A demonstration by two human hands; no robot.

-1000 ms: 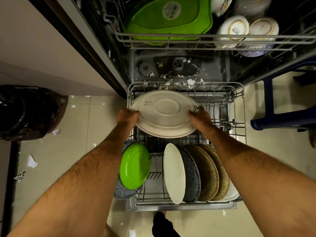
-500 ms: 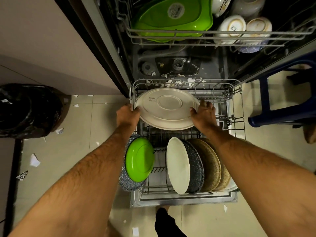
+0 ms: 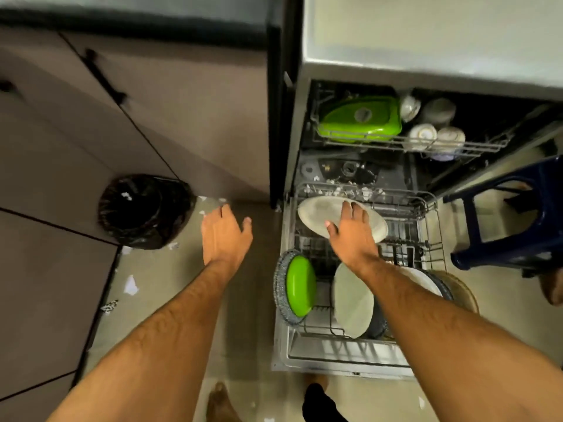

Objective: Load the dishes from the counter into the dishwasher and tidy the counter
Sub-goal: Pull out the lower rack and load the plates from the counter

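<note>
A large cream oval platter leans at the far end of the pulled-out lower rack of the dishwasher. My right hand lies flat on the platter with straight fingers. My left hand hovers open over the floor to the left of the rack and holds nothing. Nearer to me in the rack stand a green plate against a speckled grey plate, a cream plate and several more plates behind my right forearm.
The upper rack holds a green container and several cups. A blue plastic stool stands right of the dishwasher. A black-lined bin sits by the cabinets on the left. Paper scraps litter the floor.
My left hand has let go of the platter and moved left over the floor. My right hand has shifted from the platter's right edge onto its face. The view has tilted up and left.
</note>
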